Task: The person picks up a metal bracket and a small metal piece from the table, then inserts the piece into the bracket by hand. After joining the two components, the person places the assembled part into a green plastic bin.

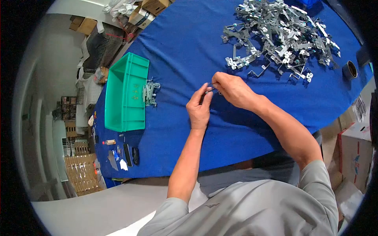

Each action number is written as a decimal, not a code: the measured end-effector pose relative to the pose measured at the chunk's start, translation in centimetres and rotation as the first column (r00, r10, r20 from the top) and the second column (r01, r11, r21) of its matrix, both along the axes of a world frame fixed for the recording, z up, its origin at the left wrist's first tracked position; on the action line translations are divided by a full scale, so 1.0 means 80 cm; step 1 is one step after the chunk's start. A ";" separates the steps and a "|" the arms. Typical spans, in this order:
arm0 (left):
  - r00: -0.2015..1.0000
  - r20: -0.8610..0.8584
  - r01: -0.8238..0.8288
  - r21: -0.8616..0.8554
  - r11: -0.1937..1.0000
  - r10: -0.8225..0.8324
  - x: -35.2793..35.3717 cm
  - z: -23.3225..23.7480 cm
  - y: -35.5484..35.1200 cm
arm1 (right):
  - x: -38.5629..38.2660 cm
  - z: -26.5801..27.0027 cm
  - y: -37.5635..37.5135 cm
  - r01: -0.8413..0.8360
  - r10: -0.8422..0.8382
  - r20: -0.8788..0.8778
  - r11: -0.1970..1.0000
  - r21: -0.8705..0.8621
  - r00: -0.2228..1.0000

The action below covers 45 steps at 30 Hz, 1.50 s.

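Over the blue cloth, my left hand is closed, with a small metal bracket pinched between thumb and fingers. Most of that bracket is hidden by the fingers. My right hand meets it from the right, fingertips pressed together at the bracket's upper end; what they pinch is too small to make out. Beyond the hands, at the upper right, lies a large heap of silvery metal brackets. To the left, a small group of similar brackets lies against the side of a green plastic bin.
Blue cloth covers the table. A round dark-mouthed cup stands at the right edge. Near the left edge lie a black elongated object, a small bottle and scraps. A white carton stands on the floor at right.
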<state>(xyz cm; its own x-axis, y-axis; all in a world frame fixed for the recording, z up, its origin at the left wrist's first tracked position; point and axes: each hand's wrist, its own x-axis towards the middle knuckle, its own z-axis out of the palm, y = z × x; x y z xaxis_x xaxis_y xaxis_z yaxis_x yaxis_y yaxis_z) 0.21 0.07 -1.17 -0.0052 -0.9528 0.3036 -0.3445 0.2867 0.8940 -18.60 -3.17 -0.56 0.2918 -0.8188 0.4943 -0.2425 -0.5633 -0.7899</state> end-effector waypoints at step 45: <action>0.871 -0.491 0.087 0.211 0.974 0.029 0.014 0.005 -0.009 | 0.019 -0.007 0.013 -0.159 0.154 -0.114 0.987 -0.036 0.981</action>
<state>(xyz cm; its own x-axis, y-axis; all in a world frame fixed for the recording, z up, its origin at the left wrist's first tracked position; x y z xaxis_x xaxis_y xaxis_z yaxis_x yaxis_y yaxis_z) 1.35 -0.61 -0.79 0.0600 -0.9965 0.0585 0.1576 0.0673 0.9852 -17.09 -2.10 -1.14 0.4695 -0.7363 0.4873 -0.2328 -0.6356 -0.7361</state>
